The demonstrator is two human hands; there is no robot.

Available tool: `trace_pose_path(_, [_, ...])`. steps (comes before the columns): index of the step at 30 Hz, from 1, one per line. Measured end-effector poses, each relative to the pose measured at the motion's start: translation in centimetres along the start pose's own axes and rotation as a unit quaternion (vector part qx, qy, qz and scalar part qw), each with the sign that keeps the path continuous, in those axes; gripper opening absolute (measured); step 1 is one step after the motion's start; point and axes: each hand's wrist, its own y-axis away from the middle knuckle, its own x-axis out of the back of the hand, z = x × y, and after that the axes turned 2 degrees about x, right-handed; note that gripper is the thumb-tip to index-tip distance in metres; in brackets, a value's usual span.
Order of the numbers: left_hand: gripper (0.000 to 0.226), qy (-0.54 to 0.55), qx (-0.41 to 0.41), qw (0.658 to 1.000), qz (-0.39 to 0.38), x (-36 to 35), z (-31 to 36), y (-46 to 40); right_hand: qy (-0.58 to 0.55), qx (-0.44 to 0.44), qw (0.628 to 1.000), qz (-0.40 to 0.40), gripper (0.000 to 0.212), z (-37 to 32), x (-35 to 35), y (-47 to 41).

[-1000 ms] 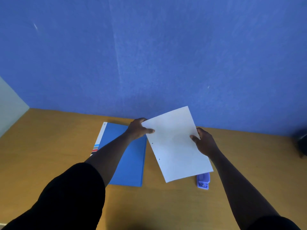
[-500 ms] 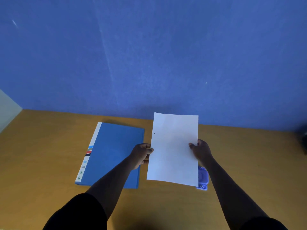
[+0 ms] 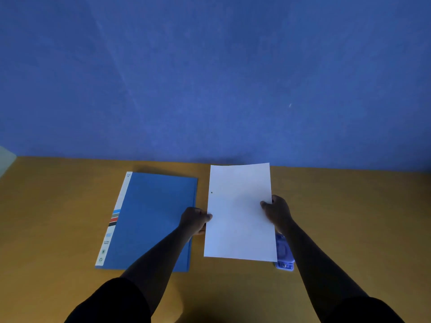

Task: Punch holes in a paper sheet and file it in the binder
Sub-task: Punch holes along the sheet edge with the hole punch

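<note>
I hold a white paper sheet (image 3: 240,213) upright in portrait over the wooden table, just right of the binder. My left hand (image 3: 194,220) pinches its left edge and my right hand (image 3: 277,212) grips its right edge. One small punched hole shows near the sheet's upper left edge; my left thumb covers the spot lower down. The closed blue binder (image 3: 151,220) lies flat on the table, with a white spine strip on its left. A purple hole punch (image 3: 284,255) sits on the table, partly hidden behind the sheet's lower right corner and my right forearm.
The orange-brown table (image 3: 349,217) meets a blue wall (image 3: 210,78) at the back. A pale surface (image 3: 4,157) shows at the far left edge.
The sheet has turned from tilted to upright portrait and come down and nearer to me. My left hand slid from the sheet's top corner to the middle of its left edge.
</note>
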Motion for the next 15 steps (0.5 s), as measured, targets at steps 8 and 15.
trace_pose_path(8, [0.019,-0.030,0.028,0.999,0.018,-0.9,-0.3,-1.5,0.054,0.003,0.999,-0.004,0.030,0.9,-1.2,-1.8])
trace_pose_path(15, [0.009,-0.024,0.054,0.998,0.035,-1.7,-0.3,-2.4,0.077,-0.004,0.997,-0.006,0.034,1.3,-1.7,-2.2])
